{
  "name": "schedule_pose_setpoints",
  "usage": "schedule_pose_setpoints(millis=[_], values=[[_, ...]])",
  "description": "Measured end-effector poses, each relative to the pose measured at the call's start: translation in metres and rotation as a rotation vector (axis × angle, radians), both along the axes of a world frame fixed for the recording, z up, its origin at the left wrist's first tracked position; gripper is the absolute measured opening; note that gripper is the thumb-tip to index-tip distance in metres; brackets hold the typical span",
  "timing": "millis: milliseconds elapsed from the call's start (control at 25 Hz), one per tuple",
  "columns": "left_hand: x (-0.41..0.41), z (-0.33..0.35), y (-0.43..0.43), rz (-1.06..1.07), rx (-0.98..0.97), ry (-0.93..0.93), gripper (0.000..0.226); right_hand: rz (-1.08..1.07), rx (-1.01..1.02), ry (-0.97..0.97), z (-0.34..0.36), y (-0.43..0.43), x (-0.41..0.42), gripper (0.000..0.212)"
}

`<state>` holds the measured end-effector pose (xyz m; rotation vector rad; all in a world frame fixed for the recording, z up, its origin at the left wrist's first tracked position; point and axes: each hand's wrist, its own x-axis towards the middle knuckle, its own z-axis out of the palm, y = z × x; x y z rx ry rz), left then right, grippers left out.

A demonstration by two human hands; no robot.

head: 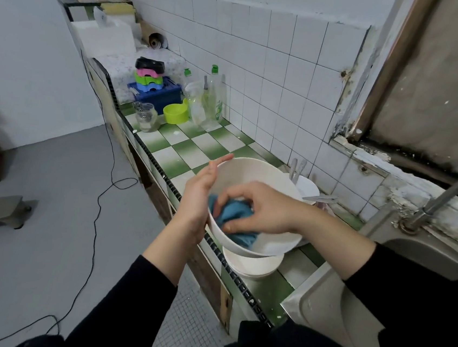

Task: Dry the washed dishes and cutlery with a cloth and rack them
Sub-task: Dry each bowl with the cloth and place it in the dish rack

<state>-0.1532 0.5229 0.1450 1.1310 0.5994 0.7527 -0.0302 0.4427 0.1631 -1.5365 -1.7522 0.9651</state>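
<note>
Over the green-and-white tiled bench (pixel 185 151), my left hand (pixel 198 198) cups the large white plastic bowl (pixel 253 173) while my right hand (pixel 258 207) pinches the blue cloth (pixel 233 216) inside it, drying; racking likely follows.

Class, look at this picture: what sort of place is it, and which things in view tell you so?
Most likely a home kitchen: a steel sink with a tap, a tiled counter with dish-soap bottles, and washed white bowls.

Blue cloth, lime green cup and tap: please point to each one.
blue cloth (pixel 233 216), head view, bunched middle inside the bowl
lime green cup (pixel 175 114), head view, outer wall
tap (pixel 446 196), head view, sloping metal spout
</note>
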Motion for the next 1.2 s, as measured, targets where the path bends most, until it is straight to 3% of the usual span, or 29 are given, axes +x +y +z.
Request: schedule_pose_setpoints(millis=[120,200,280,400,520,600,760,840,960,1080,1200], values=[[0.0,-0.002,0.01,0.034,-0.14,0.033,0.04,0.236,-0.209,-0.014,0.018,-0.019,0.009,0.026],[0.005,-0.003,0.011,0.025,-0.243,0.074,0.044,0.29,-0.178,-0.169,0.031,-0.022,0.021,0.04],[0.011,-0.003,0.006,0.0,-0.262,0.121,0.044,0.246,-0.094,-0.177,0.039,-0.022,0.032,0.043],[0.01,-0.001,0.004,-0.017,0.057,0.268,0.04,0.212,-0.048,0.155,0.044,-0.028,0.051,0.044],[0.0,0.002,0.002,-0.129,0.227,0.249,0.051,0.185,-0.001,0.531,0.04,-0.031,0.074,0.046],[-0.007,0.003,0.003,-0.231,0.304,0.12,0.042,0.131,0.044,0.654,0.037,-0.031,0.086,0.054],[-0.007,0.012,0.002,-0.327,0.233,-0.15,0.081,-0.083,0.173,0.741,0.037,-0.033,0.101,0.069],[-0.003,0.019,0.002,-0.263,0.167,-0.169,0.067,-0.232,0.293,0.663,0.039,-0.031,0.099,0.062],[0.002,0.026,0.004,-0.132,0.156,-0.107,0.03,-0.474,0.53,0.34,0.05,-0.036,0.092,0.043],[0.006,0.028,0.001,-0.041,0.235,-0.019,0.031,-0.51,0.627,0.142,0.059,-0.053,0.069,0.04],[0.01,0.03,-0.006,-0.001,0.264,-0.013,0.024,-0.479,0.538,-0.27,0.036,-0.054,0.033,0.044]])
